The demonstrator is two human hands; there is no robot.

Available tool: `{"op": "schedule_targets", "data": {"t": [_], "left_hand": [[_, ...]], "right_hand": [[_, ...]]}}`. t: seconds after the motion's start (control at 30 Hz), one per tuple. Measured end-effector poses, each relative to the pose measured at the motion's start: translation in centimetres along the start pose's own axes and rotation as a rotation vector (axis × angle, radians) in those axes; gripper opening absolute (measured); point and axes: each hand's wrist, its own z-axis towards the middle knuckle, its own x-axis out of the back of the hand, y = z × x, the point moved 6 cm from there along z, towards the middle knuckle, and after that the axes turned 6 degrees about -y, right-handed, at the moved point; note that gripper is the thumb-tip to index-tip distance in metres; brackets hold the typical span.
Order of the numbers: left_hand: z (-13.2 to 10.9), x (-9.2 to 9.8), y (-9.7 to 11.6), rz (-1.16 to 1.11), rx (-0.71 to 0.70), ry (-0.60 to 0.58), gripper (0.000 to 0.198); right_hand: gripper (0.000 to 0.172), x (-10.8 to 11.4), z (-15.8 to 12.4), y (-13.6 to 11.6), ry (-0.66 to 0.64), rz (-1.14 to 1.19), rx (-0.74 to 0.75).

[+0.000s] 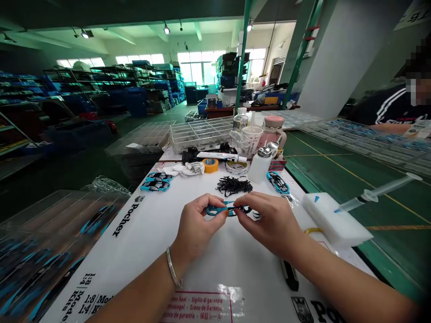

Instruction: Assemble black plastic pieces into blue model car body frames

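Both hands meet over the white tabletop, a little this side of a pile of small black pieces (233, 185). Thumb and fingers of my left hand (197, 222) are closed on one end of a flat blue-and-black plastic part (215, 210) with openings in it. My right hand (274, 220) pinches what looks like a small black piece (232, 207) against that part; its fingertips cover most of the piece. Similar blue-and-black parts (156, 181) lie at the left back, and another blue-and-black part (278, 182) lies at the right back.
A white foam block (336, 220) with a syringe (377, 194) stands at right. Behind are orange tape (211, 165), a cloth (188, 169), a metal-topped bottle (260, 165) and a divided tray (202, 134). A black-handled tool (290, 276) lies beneath my right forearm. Another person (390, 105) sits far right.
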Motion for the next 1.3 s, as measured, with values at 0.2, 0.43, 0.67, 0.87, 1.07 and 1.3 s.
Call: {"op": "schedule_targets", "data": {"t": [0.2,0.43,0.67,0.87,1.07,1.3], "left_hand": [[-0.1,0.0,0.0,0.017,0.026,0.021,0.006],[0.0,-0.3,0.0,0.011,0.039,0.047,0.007],[0.3,0.5,-0.8,-0.116,0.149,0.035,0.011],[0.6,1.0,-1.5,-0.191,0.182,0.023,0.012],[0.7,0.6,-1.5,-0.281,0.185,-0.043,0.013],[0.8,0.7,-1.6,-0.177,0.174,-0.044,0.019]], "right_hand": [[0.009,0.0,-0.1,-0.2,0.017,-0.034,-0.003],[0.010,-0.2,-0.1,-0.2,0.020,-0.038,-0.021],[0.016,0.3,0.4,1.0,-0.037,0.145,0.027],[0.014,0.3,0.5,2.4,-0.047,0.148,0.029],[0.010,0.0,0.4,2.9,-0.031,0.150,0.061],[0.009,-0.2,0.3,2.4,-0.039,0.068,0.117]]}}
